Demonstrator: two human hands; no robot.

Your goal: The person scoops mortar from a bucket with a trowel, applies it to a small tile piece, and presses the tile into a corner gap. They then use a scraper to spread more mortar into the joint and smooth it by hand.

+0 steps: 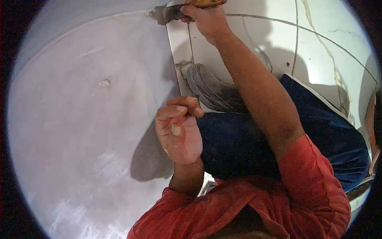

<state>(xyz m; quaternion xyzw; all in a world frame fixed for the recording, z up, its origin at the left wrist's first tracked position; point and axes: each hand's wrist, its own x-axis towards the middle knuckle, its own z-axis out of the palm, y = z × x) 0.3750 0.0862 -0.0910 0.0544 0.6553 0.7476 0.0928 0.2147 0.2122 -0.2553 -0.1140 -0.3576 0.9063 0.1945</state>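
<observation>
My right hand (209, 22) grips a putty knife at the top of the view, fingers wrapped round its wooden handle (207, 3). The dark blade of the putty knife (172, 14) points left and lies at the seam between the pale wall (99, 119) and the white tiles. A grey smear (156, 15) shows at the blade's tip. Near the middle, my left hand (181, 133) is raised by the wall, palm facing me. Its fingers are loosely bent and apart, with nothing visible in them.
White floor tiles (318, 47) with dark joints and brownish streaks spread at the right. My grey shoe (213, 89) is beside the wall's lower edge, below my right forearm. A small raised mark (104, 82) shows on the wall. My bent knees in dark blue trousers take up the middle right.
</observation>
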